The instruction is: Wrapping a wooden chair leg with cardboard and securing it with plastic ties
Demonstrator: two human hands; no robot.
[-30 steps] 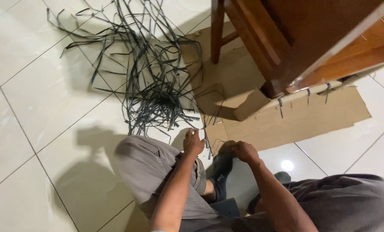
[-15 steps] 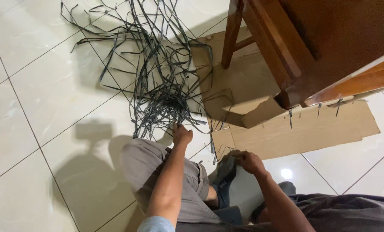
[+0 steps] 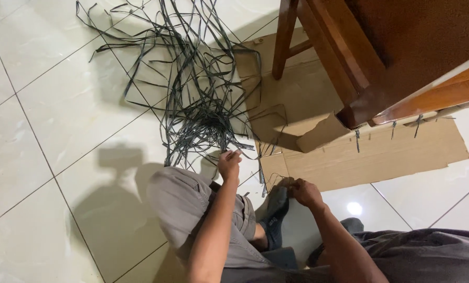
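Dark plastic strips [image 3: 192, 99]: light, limp, springy; we would pinch one near its end.
Beside the strips, left hand [image 3: 229, 163] pinches one; right hand [image 3: 303, 192] pinches strands at the cardboard [image 3: 370, 157].

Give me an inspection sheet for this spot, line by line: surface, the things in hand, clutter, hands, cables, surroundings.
Surface: pale glossy floor tiles, shadowed near the knee.
Things in hand: tangled pile of dark strips spread over the tiles; a few thin strands by the foot.
Clutter: flattened cardboard under the furniture, one flap raised.
Hands: left hand pinches a strip at the pile's near edge; right hand is closed on the thin strands beside a dark sock.
Cables: nothing seen.
Surroundings: brown wooden furniture with a leg on the cardboard; grey trousers.
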